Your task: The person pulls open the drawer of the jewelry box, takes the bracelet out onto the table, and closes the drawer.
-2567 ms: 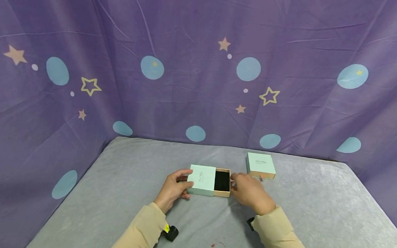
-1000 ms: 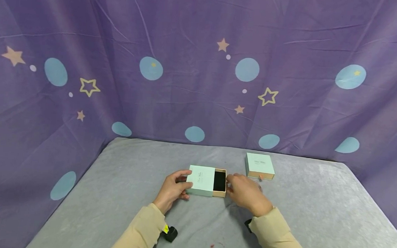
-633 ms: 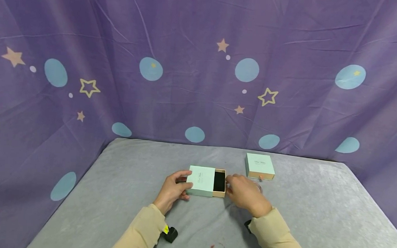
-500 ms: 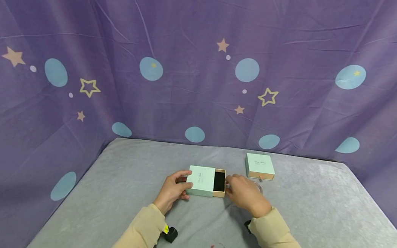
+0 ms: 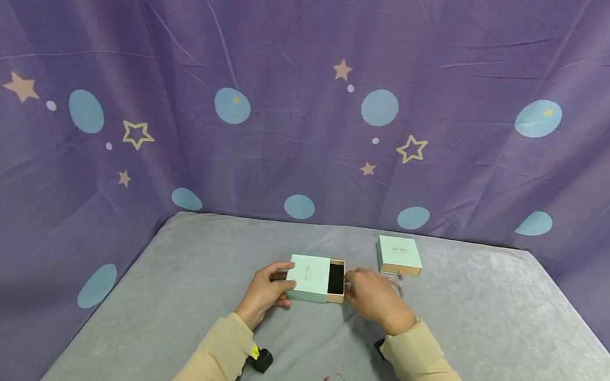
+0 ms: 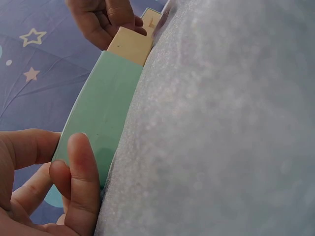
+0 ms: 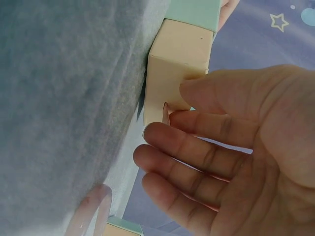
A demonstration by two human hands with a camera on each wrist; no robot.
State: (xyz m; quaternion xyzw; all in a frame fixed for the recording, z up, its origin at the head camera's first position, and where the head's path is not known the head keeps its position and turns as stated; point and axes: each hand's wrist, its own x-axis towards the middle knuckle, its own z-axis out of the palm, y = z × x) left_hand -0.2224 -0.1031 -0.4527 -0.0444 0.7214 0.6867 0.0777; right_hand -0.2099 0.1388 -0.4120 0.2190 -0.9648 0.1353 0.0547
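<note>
A pale green gift box lies on the grey cloth, its cream drawer partly out to the right. Black padding fills the drawer's exposed part. My left hand grips the box's left end, as the left wrist view also shows. At the other end, my right hand has its thumb against the drawer's end face, other fingers extended loosely beside a small ribbon tab. A clear pinkish bangle lies on the cloth beyond the right hand, mostly hidden by it in the head view.
A second green box, pushed shut with an orange ribbon tab, stands at the back right. Purple curtain with stars and dots hangs behind the cloth-covered table. Small red specks mark the cloth near the front.
The drawer has slid leftward into its sleeve, with less black padding showing. My right hand has moved left with it, uncovering part of the bangle. The left hand stays put.
</note>
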